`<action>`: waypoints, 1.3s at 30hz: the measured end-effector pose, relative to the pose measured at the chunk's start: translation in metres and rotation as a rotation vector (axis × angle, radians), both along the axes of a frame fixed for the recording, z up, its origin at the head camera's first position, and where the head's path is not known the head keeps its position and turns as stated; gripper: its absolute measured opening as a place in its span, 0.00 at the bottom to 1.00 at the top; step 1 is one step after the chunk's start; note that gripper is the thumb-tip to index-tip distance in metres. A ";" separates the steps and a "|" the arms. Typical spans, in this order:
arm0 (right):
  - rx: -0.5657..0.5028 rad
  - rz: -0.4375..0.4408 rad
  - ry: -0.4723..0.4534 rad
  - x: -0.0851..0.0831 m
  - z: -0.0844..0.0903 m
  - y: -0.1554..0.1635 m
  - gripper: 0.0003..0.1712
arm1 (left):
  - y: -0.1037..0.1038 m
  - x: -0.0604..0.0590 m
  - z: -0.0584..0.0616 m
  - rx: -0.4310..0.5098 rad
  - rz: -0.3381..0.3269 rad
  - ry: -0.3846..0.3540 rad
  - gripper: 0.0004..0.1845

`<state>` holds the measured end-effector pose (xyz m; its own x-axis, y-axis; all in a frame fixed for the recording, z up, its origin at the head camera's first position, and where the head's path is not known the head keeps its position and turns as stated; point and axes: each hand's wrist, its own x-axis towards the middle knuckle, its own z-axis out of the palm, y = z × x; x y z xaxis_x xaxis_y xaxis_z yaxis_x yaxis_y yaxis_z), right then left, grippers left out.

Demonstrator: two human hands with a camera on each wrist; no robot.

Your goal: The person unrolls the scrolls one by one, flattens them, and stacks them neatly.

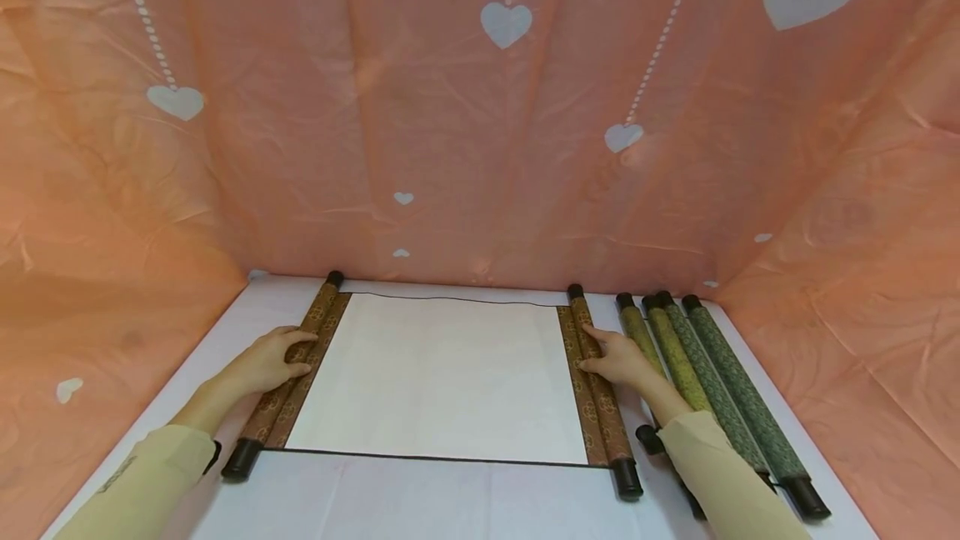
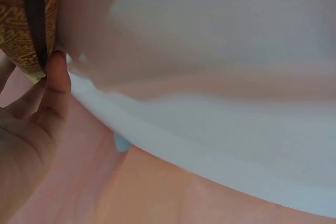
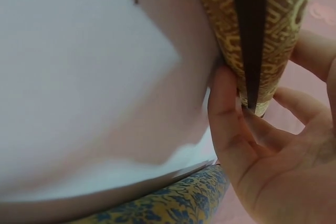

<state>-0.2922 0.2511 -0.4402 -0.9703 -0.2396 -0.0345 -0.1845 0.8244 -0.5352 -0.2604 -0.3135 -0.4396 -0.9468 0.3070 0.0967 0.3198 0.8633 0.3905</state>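
A brown patterned hanging scroll (image 1: 442, 377) lies partly unrolled on the white table, its blank white middle showing between two rolls with black end knobs. My left hand (image 1: 270, 361) grips the left roll (image 1: 262, 417) near its middle, thumb on the inner side. In the left wrist view the thumb (image 2: 58, 77) presses beside the roll's dark stripe. My right hand (image 1: 621, 358) grips the right roll (image 1: 606, 411), a little above its middle. The right wrist view shows its thumb and fingers curled round the gold-patterned roll (image 3: 278, 35), with the other fingers partly behind it.
To the right lie several rolled scrolls, olive-yellow (image 1: 678, 357) and dark green (image 1: 750, 398), side by side with black knobs. My right forearm (image 1: 720, 465) crosses over some of them. Orange cloth with white hearts (image 1: 506, 25) hangs behind and on both sides of the white table (image 1: 420, 498).
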 end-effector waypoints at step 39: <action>-0.151 -0.074 0.220 0.062 0.045 0.046 0.35 | 0.150 -0.013 0.075 0.287 -0.042 0.072 0.31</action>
<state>-0.2299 0.2973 -0.3957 -0.9656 -0.1542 0.2093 -0.2519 0.7541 -0.6066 -0.2729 -0.1637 -0.3649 -0.9214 0.2962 0.2515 0.3886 0.7064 0.5916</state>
